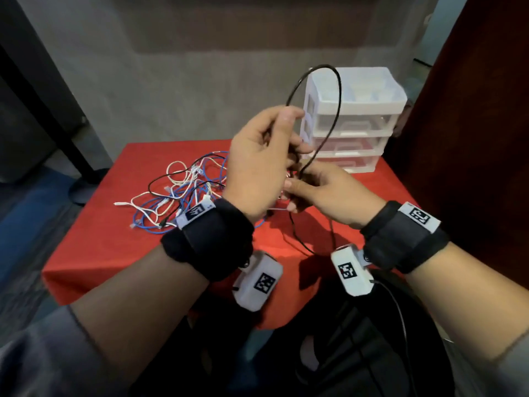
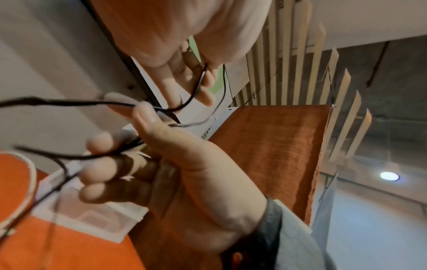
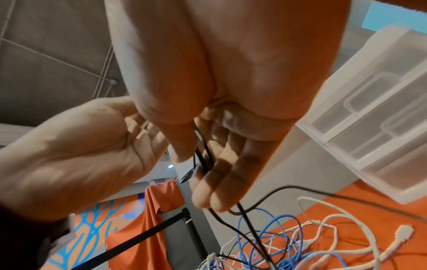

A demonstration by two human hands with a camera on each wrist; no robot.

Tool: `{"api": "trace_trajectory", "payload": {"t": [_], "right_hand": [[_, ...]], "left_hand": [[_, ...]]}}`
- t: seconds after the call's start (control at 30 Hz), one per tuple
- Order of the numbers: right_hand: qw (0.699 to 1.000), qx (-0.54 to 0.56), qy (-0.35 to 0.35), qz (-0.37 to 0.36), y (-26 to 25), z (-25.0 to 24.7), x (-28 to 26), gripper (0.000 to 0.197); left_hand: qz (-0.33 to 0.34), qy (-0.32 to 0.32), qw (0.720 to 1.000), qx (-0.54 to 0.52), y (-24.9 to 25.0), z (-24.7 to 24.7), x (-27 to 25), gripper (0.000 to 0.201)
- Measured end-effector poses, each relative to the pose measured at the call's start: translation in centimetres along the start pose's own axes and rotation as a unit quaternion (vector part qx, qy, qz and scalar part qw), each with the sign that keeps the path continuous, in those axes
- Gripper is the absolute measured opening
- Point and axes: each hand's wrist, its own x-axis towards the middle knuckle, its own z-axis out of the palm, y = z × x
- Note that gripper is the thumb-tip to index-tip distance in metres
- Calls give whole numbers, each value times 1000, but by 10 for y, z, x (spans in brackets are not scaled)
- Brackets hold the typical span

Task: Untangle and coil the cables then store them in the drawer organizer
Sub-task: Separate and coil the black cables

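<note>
A black cable (image 1: 333,116) is pinched in the left hand (image 1: 257,164) and right hand (image 1: 326,193), both grips curled round it, looped above the red surface (image 1: 120,239), near the drawer organizer (image 1: 369,110).

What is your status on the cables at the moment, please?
Left hand and right hand both gripping black cable, loop raised. Tangled pile on table. Drawer organizer shut; nothing blocking.

Head view downward, wrist views close (shared cable (image 1: 329,133))
</note>
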Motion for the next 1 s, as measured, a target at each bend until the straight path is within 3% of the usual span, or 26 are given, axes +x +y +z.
{"api": "trace_trajectory", "payload": {"t": [0.17, 0.27, 0.33, 0.4, 0.47, 0.57, 0.67, 0.73, 0.8, 0.93, 1.0], "right_hand": [[997, -48, 66, 5, -7, -20, 4, 15], [987, -93, 127, -10, -24, -53, 12, 18], [980, -98, 169, -33, -38, -77, 21, 21], [974, -90, 200, -60, -51, -95, 30, 24], [970, -102, 206, -79, -61, -103, 39, 23], [964, -153, 202, -82, -65, -107, 48, 18], [947, -221, 221, -76, -63, -122, 48, 18], [917, -325, 224, -65, -56, -135, 45, 19], [870, -458, 178, -45, -38, -140, 40, 18], [765, -643, 1, 44, 33, -130, 30, 22], [735, -662, -70, 127, 72, -125, 22, 30]], "left_hand": [[-41, -11, 998, -52, 4, -1, -1, 25], [-55, -5, 998, 15, -12, -19, 5, 31], [-90, -36, 991, 95, -38, -32, 8, 25], [-124, -110, 955, 247, -71, -41, 6, 19], [-155, -182, 889, 390, -104, -43, 0, 14], [-177, -245, 802, 515, -136, -47, -8, 32], [-177, -241, 784, 545, -147, -60, -8, 22], [-179, -231, 785, 546, -150, -72, -4, 11], [-180, -225, 780, 555, -151, -86, 1, 10], [-187, -215, 781, 556, -153, -108, 5, 18], [-189, -213, 793, 538, -155, -112, 2, 17]]}}
